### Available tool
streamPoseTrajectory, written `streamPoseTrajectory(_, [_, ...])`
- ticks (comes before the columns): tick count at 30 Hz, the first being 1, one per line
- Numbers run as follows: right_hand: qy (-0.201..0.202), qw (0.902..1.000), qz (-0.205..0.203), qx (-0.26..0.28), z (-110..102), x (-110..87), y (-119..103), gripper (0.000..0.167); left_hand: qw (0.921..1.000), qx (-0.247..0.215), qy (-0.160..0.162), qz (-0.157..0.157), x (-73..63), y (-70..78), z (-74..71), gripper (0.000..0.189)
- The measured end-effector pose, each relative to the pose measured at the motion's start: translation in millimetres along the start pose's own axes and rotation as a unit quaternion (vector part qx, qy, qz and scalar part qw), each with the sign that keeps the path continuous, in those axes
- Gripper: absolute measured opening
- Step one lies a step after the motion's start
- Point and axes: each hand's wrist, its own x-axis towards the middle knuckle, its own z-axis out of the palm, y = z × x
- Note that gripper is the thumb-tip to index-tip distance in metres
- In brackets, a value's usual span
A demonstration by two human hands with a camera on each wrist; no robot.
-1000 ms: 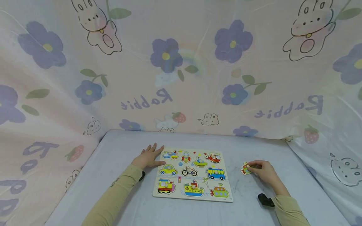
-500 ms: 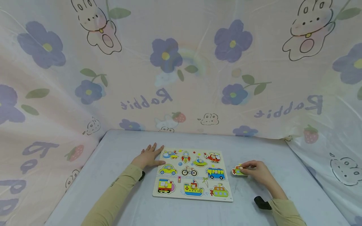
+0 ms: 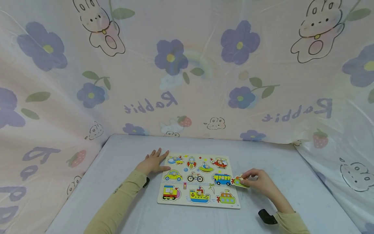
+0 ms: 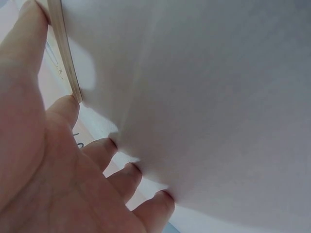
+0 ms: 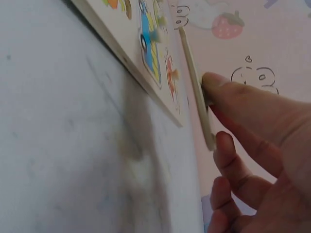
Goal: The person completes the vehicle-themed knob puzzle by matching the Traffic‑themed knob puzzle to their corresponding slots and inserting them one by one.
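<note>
A wooden puzzle board (image 3: 210, 195) with vehicle pictures lies flat on the table. At its upper left edge my left hand (image 3: 151, 163) rests with spread fingers; in the left wrist view, thumb and forefinger touch the board's side (image 4: 65, 53). My right hand (image 3: 260, 182) pinches the knob of a green and orange submarine puzzle piece (image 3: 242, 182). That piece overlaps the board's right edge, beside the blue bus piece (image 3: 222, 179). In the right wrist view the submarine piece (image 5: 195, 92) is seen edge-on, raised above the table. A submarine picture (image 3: 226, 197) shows at the board's lower right.
Several knobbed pieces sit in the board, among them a car (image 3: 173, 175), a train (image 3: 171, 192), a ship (image 3: 200, 195) and a helicopter (image 3: 219, 163). The pale table (image 3: 140, 214) extends around it. A printed curtain (image 3: 198, 94) hangs behind and at both sides.
My right hand has carried the submarine piece leftward from the table's right side to the board's right edge, and the piece has turned. The left hand has stayed in place.
</note>
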Motion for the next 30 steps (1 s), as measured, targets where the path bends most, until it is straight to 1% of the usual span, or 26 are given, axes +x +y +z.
streamPoseTrajectory(6, [-0.018,0.9998,-0.010,0.009,11,-2.9,-6,0.021,1.0000,0.000,-0.001,0.000,-0.1,0.0,-0.4,0.087])
streamPoseTrajectory(10, [-0.040,0.9983,-0.031,0.028,19,-3.4,-10,0.019,1.0000,0.006,-0.002,0.000,-0.4,-0.5,-1.2,0.087])
streamPoseTrajectory(14, [-0.058,0.9966,-0.048,0.033,26,-4.6,-13,0.019,1.0000,0.004,-0.003,0.000,-0.3,0.5,-2.0,0.087])
streamPoseTrajectory(20, [-0.074,0.9940,-0.071,0.038,35,-7.4,-17,0.020,1.0000,0.002,-0.001,-0.002,0.0,1.8,-2.1,0.086])
streamPoseTrajectory(30, [-0.113,0.9885,-0.081,0.060,42,-12.1,-22,0.020,1.0000,-0.002,-0.007,-0.005,0.2,0.4,-0.9,0.087])
